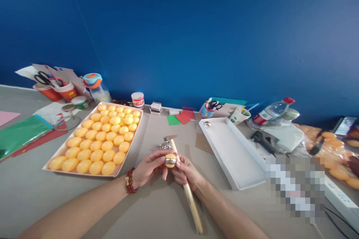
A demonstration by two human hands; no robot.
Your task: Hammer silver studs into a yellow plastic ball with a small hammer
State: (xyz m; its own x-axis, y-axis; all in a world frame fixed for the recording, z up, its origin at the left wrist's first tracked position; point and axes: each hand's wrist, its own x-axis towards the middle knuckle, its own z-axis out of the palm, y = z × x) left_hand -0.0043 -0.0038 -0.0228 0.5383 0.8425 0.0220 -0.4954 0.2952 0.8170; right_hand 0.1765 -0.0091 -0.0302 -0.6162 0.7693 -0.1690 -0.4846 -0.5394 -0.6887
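An orange table tennis ball with a shiny silver band around its middle is held up between my two hands. My left hand, with a red bead bracelet at the wrist, pinches its left side. The fingertips of my right hand close on its right side. A hammer with a wooden handle lies at a slant under my right hand; whether the hand touches it I cannot tell. Just behind the fingers is a small heap of silver pieces, partly hidden by the hammer head.
On the left, a shallow box holds several rows of orange balls. To the right stands a long white tray with one silver-banded ball in its far corner. A glue gun, a bottle and a power strip lie further right.
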